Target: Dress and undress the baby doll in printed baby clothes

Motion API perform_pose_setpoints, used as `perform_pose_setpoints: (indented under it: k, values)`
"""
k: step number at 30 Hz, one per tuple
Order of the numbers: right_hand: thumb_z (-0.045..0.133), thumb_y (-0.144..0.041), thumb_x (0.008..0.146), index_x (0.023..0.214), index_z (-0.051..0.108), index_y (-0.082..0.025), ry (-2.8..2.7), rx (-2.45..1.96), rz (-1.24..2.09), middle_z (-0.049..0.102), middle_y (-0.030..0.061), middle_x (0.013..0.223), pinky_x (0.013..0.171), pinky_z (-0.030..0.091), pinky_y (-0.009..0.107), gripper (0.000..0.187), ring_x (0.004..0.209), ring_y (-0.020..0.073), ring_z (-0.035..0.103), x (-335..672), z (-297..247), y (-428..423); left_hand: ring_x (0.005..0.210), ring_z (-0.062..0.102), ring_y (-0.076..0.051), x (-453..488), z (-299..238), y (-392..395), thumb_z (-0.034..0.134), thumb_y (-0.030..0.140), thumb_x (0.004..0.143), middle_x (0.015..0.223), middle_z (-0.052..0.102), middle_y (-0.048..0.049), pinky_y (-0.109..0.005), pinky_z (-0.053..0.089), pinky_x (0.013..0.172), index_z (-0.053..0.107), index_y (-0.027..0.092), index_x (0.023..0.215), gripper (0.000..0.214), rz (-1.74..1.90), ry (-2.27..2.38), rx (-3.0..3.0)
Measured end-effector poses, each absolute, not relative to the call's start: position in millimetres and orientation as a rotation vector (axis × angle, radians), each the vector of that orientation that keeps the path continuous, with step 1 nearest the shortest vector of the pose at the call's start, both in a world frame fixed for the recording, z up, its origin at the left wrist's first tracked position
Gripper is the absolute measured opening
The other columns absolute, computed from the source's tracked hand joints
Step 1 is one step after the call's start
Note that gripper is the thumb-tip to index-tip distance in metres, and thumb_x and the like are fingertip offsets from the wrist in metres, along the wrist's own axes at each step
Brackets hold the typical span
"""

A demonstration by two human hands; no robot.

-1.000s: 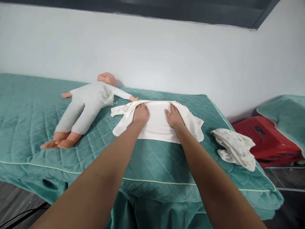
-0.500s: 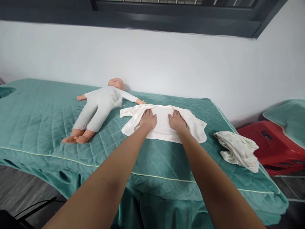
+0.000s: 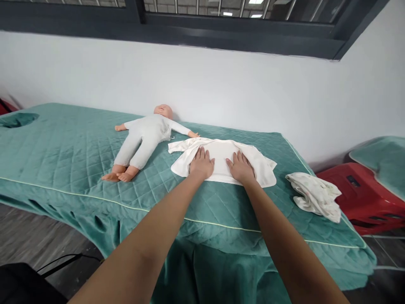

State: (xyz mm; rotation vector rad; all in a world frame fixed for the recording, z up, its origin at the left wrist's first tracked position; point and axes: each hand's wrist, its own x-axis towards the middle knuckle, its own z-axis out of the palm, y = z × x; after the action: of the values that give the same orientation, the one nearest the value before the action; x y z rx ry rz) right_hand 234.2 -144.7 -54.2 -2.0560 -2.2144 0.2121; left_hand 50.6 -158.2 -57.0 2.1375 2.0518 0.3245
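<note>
A small white baby shirt (image 3: 220, 151) lies spread on the green quilted bed cover (image 3: 218, 202), its front flaps folded out to both sides. My left hand (image 3: 202, 164) rests flat on the left part of the shirt, fingers spread. On the right part my right hand (image 3: 241, 167) lies flat too, fingers apart. Neither hand grips the cloth. To the left, a baby doll (image 3: 144, 137) in a white body lies on its back, its head toward the wall. One doll hand (image 3: 193, 134) lies close to the shirt's sleeve.
A crumpled patterned white cloth (image 3: 314, 195) lies near the bed's right end. Beyond that end stands a red plastic stool (image 3: 357, 192) with a green cushion (image 3: 381, 162) on it. A white wall (image 3: 202, 84) runs along the bed's far side, and a face hole (image 3: 19, 120) shows at far left.
Both hands have flattened on the shirt, with their fingers now spread and visible rather than partly under the flaps. The view has shifted slightly left and up.
</note>
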Motion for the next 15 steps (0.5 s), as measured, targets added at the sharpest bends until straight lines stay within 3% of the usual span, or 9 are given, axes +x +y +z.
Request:
perform_pose_setpoints:
  k: [5,9,12,15]
  values:
    - [0.020,-0.055,0.104,0.160,0.027,-0.009,-2.323,-1.973,0.112,0.019,0.0146,0.169,0.126,0.017,0.049,0.073,0.158,0.0284,0.014,231,-57,-180,0.156,0.023,-0.032,46,-61,-185,0.029,0.047,0.102,0.165,0.032,-0.0162,-0.050,0.021,0.127,0.044,0.011,0.152,0.064,0.492,1.891,2.299]
    - [0.023,-0.052,0.105,0.159,0.032,-0.012,-2.341,-1.883,0.035,0.025,0.0135,0.168,0.125,0.020,0.049,0.068,0.157,0.0277,0.019,233,-61,-214,0.149,0.038,-0.024,16,-66,-206,0.036,0.033,0.102,0.155,0.049,-0.0127,-0.043,0.029,0.125,0.059,0.016,0.136,0.044,1.154,1.623,2.403]
    - [0.028,-0.051,0.105,0.156,0.039,-0.014,-2.299,-1.806,0.006,0.031,0.0132,0.166,0.125,0.023,0.050,0.064,0.155,0.0283,0.025,236,-64,-240,0.135,0.053,-0.024,-23,-71,-206,0.042,0.029,0.099,0.141,0.060,-0.0140,-0.043,0.039,0.118,0.059,0.016,0.131,0.039,1.619,1.781,2.043]
    - [0.036,-0.048,0.104,0.149,0.049,-0.014,-2.151,-1.709,-0.034,0.040,0.0146,0.162,0.122,0.029,0.051,0.057,0.152,0.0298,0.032,238,-68,-259,0.119,0.063,-0.027,-53,-76,-195,0.041,0.029,0.098,0.127,0.068,-0.0163,-0.045,0.048,0.107,0.055,0.014,0.136,0.044,1.584,2.091,1.555]
